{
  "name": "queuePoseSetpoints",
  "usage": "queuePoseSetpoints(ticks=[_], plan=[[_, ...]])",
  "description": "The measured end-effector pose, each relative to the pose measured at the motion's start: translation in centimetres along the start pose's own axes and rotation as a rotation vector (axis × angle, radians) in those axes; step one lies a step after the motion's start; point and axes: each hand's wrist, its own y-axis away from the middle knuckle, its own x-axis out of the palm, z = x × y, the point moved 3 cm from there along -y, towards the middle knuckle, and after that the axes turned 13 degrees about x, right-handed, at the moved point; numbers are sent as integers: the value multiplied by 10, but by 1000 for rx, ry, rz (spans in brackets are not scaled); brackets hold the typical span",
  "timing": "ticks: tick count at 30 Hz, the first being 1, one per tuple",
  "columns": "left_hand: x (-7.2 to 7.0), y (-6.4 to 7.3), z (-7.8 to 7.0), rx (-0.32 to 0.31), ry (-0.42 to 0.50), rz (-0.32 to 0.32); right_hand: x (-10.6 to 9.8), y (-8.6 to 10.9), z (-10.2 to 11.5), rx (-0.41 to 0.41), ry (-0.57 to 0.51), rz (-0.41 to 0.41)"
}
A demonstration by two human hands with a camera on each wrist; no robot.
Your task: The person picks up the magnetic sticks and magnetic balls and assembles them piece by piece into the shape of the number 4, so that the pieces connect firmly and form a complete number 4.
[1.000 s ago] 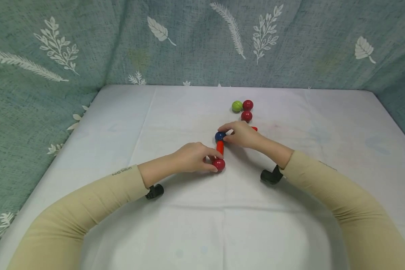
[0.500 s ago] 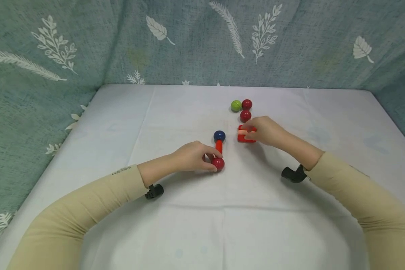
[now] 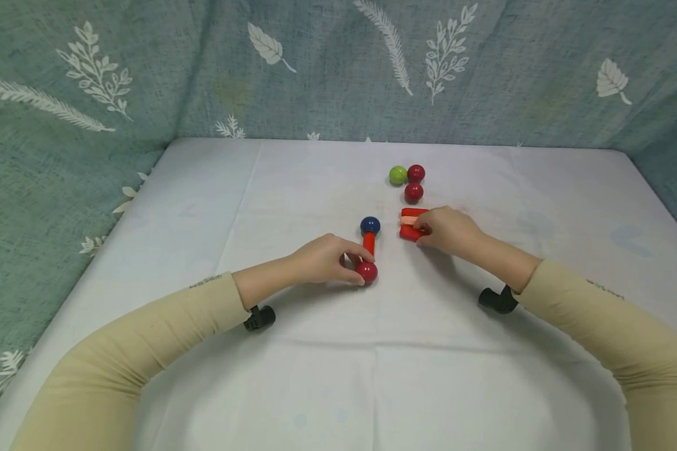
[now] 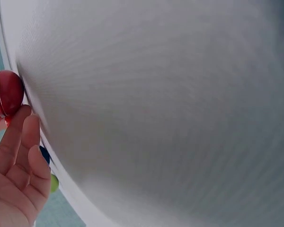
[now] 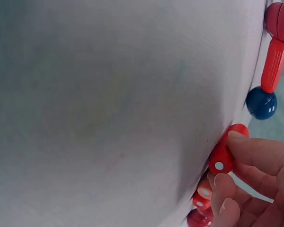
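Observation:
In the head view my left hand (image 3: 327,258) holds a red ball (image 3: 367,272) between thumb and fingers. A red rod (image 3: 369,243) runs from that ball to a blue ball (image 3: 370,226), the three in one line on the cloth. Right of them, my right hand (image 3: 448,228) pinches the nearest of three short rods lying side by side. This held red rod (image 5: 222,158) shows a white dot on its end in the right wrist view. Behind it lie a light orange rod (image 3: 409,220) and another red rod (image 3: 413,212), partly covered by the fingers.
Beyond the rods sit a red ball (image 3: 414,192), a second red ball (image 3: 415,173) and a green ball (image 3: 397,175) in a cluster. A white cloth (image 3: 293,388) covers the table, and a leaf-patterned curtain (image 3: 327,75) hangs along its back and sides.
My right hand has left the blue ball, moved right to the rods and now grips the nearest red one. The left hand keeps its hold on the red ball.

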Motion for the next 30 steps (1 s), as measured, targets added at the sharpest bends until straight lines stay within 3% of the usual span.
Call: queuePoseSetpoints(ticks=[8, 19, 24, 30], plan=[[0, -1, 0, -10, 25, 2, 0, 13, 5, -26, -23, -4], [-1, 0, -3, -17, 18, -13, 6, 50, 16, -163, -93, 62], [-1, 0, -3, -20, 26, -16, 11, 55, 23, -231, -92, 61], [-1, 0, -4, -22, 32, -13, 15, 54, 29, -223, -76, 76]])
